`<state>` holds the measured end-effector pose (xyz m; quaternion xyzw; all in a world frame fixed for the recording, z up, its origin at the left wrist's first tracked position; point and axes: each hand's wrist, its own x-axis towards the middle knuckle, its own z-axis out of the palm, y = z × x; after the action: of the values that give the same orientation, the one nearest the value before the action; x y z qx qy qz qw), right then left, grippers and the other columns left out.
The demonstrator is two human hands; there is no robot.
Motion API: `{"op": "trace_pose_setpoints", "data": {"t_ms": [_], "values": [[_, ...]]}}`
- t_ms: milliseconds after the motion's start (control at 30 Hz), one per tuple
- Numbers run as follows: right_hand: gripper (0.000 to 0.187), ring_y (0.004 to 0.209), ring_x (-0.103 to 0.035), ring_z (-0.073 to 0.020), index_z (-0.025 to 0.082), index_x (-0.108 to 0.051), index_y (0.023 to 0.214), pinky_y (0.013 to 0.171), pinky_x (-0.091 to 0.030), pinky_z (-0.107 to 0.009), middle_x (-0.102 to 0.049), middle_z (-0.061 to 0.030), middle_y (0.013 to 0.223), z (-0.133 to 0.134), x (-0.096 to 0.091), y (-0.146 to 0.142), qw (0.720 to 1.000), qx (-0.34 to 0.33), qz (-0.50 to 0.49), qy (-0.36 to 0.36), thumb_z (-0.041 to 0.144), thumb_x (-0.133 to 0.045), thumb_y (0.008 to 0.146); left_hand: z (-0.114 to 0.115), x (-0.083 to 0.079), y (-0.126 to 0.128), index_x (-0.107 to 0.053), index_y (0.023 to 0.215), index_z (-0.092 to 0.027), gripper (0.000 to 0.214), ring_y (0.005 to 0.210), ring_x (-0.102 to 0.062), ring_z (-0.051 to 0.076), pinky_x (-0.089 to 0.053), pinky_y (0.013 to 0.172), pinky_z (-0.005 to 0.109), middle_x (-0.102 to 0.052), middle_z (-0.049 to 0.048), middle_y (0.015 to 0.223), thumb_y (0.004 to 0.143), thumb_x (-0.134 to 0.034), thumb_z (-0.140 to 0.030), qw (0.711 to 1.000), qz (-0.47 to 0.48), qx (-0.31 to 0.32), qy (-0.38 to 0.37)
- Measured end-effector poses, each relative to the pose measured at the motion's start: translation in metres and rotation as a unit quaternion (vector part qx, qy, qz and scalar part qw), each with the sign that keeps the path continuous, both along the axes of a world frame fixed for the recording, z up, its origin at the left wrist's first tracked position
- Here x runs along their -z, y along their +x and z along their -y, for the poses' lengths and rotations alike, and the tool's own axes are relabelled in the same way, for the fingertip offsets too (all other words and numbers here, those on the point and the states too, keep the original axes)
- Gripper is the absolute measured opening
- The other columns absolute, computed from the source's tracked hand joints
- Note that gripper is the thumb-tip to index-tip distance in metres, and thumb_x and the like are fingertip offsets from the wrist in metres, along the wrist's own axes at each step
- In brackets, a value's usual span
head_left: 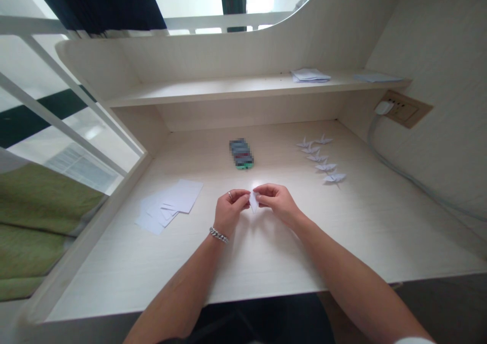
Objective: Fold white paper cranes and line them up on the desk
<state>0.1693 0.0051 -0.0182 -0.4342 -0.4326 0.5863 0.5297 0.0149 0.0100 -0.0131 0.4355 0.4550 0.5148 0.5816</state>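
Observation:
Between my two hands is a small piece of folded white paper (253,202), narrow and pointed at its lower end. My left hand (230,208) pinches its left side with thumb and fingertips; a ring and a chain bracelet are on this hand and wrist. From the other side my right hand (279,202) pinches the paper's upper right edge. Fingers cover part of the folds. Several folded white paper cranes (326,167) stand in a loose row to the right. Loose white paper sheets (185,194) overlap on the left of the desk.
A phone-like object (241,153), blurred out, lies beyond my hands. Above the desk (266,263) runs a shelf (213,88) with a stack of papers (311,75) on it. A cable (403,174) hangs from a wall socket (409,109) at right. A railing borders the left side.

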Motion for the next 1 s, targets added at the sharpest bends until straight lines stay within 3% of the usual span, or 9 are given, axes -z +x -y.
{"op": "trace_pose_setpoints", "data": {"t_ms": [167,367,533,700,800,1000], "values": [[0.043,0.066,-0.068,-0.0155,0.016,-0.067,0.098,0.062,-0.053,-0.028,-0.072,-0.0031,0.073,-0.0013,0.0027,-0.0002,1.0,0.001,-0.005,-0.011,0.031,-0.079,0.06,-0.0007,-0.0002,-0.0008,-0.069,0.078,-0.012,0.027,0.059,-0.062,0.012,-0.051,0.06,0.025,-0.069,0.0027,0.069,0.058,-0.081,-0.024,0.999,-0.026,-0.023,0.024],[0.038,0.059,-0.066,-0.0144,0.014,-0.065,0.089,0.06,-0.053,-0.027,-0.07,-0.0024,0.065,-0.0015,0.0026,-0.0032,1.0,-0.002,0.02,-0.006,0.038,-0.078,0.063,-0.0028,0.0011,-0.0023,-0.066,0.089,-0.013,0.037,0.059,-0.062,0.012,-0.05,0.062,0.025,-0.069,0.0012,0.067,0.058,-0.082,-0.024,0.998,-0.002,-0.036,0.045],[0.041,0.063,-0.066,-0.015,0.017,-0.065,0.094,0.063,-0.053,-0.028,-0.07,-0.0008,0.066,-0.0004,0.0031,-0.006,1.0,0.006,0.019,0.018,0.042,-0.077,0.064,-0.0032,0.0016,-0.0035,-0.065,0.09,-0.014,0.038,0.06,-0.063,0.013,-0.05,0.063,0.026,-0.069,0.0017,0.068,0.057,-0.082,-0.025,0.998,0.011,-0.044,0.052],[0.035,0.057,-0.06,-0.0126,0.014,-0.063,0.066,0.057,-0.047,-0.025,-0.066,-0.0029,0.062,-0.0001,0.0077,-0.0082,0.992,-0.09,0.089,0.005,0.048,-0.072,0.069,-0.0032,0.0023,-0.0053,-0.065,0.093,-0.014,0.04,0.063,-0.063,0.012,-0.05,0.064,0.025,-0.069,0.0014,0.07,0.059,-0.082,-0.025,0.996,0.008,-0.06,0.069],[0.035,0.055,-0.057,-0.012,0.015,-0.061,0.062,0.057,-0.045,-0.025,-0.064,-0.0023,0.059,0.0,0.0086,-0.0084,0.989,-0.087,0.118,0.033,0.047,-0.069,0.072,-0.0038,0.0052,-0.0053,-0.066,0.096,-0.014,0.041,0.061,-0.062,0.012,-0.05,0.063,0.025,-0.069,0.0013,0.071,0.06,-0.082,-0.026,0.997,0.009,-0.051,0.063],[0.031,0.055,-0.058,-0.0128,0.016,-0.062,0.064,0.056,-0.045,-0.025,-0.064,-0.0021,0.059,-0.0003,0.0101,-0.008,0.987,-0.094,0.128,0.031,0.045,-0.069,0.071,-0.0052,0.0095,-0.0046,-0.071,0.072,-0.012,0.027,0.058,-0.061,0.014,-0.049,0.059,0.026,-0.069,0.0045,0.064,0.061,-0.081,-0.035,0.997,-0.053,-0.014,0.05]]}}
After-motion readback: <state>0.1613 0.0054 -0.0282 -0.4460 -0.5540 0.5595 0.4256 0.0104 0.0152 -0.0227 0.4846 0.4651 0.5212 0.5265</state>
